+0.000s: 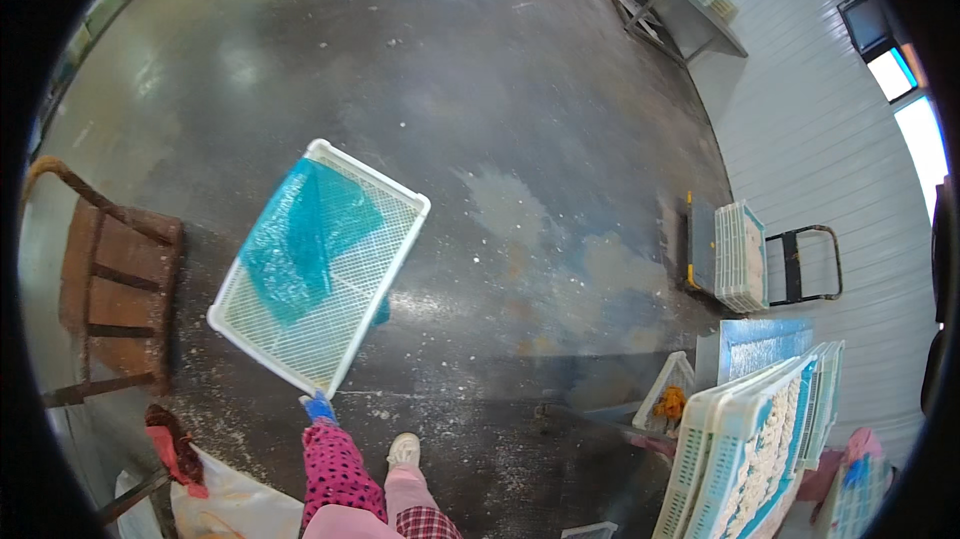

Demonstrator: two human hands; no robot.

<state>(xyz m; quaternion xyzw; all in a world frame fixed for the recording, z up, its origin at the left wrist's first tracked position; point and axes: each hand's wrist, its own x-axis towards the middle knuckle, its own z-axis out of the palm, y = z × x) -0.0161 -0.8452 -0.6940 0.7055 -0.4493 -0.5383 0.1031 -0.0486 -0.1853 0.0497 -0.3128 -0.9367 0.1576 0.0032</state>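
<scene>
Got the big white plastic mesh tray point(330, 289) tilted up over the grey concrete floor point(540, 119), a crumpled blue plastic sheet point(305, 234) lying on it. My blue-gloved left hand point(319, 407) is clamped on its near corner; right hand's out of sight.

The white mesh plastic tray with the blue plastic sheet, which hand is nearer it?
Left. The left hand, in a blue glove, grips the white mesh plastic tray at its near corner. The right hand is not in view.
</scene>
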